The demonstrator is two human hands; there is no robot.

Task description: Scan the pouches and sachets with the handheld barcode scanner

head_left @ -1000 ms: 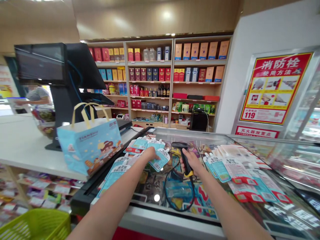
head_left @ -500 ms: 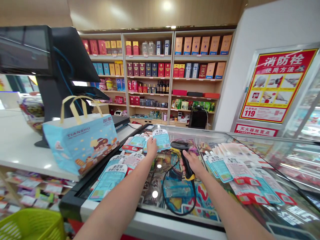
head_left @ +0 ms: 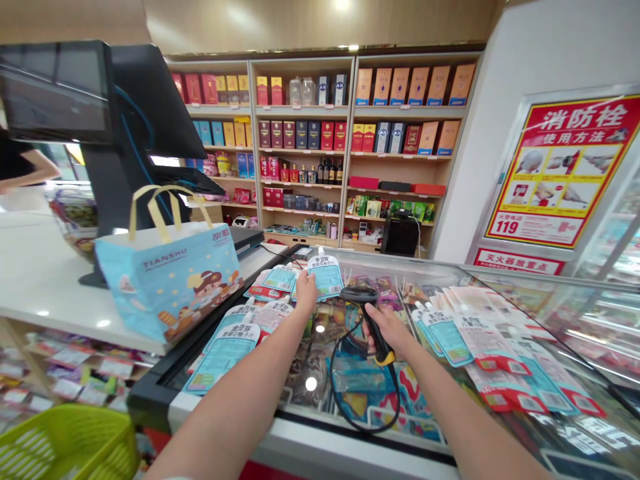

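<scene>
My left hand (head_left: 306, 291) is closed on the edge of a blue and white spouted drink pouch (head_left: 327, 277), held up over the glass top with its printed face toward me. The handle of a black and yellow barcode scanner (head_left: 377, 333) is wrapped by my right hand (head_left: 387, 328). Its head points left, toward the pouch, and its black cable loops down over the glass. Left of my left arm lie several blue pouches (head_left: 225, 350) and red-bottomed ones. More pouches (head_left: 493, 343) lie spread and overlapping to the right of my right hand.
Beneath my hands is a glass-topped freezer (head_left: 310, 400) with packs inside. A blue paper bag (head_left: 175, 280) and a black register screen (head_left: 55, 93) stand on the white counter at left. A green basket (head_left: 70, 440) sits lower left. Another person's arm (head_left: 30, 167) shows behind the screen.
The view has shifted slightly, so most things appear a little further right. The scanner's head has turned slightly toward the pouch. A person's arm has appeared at far left. Both hands keep their holds.
</scene>
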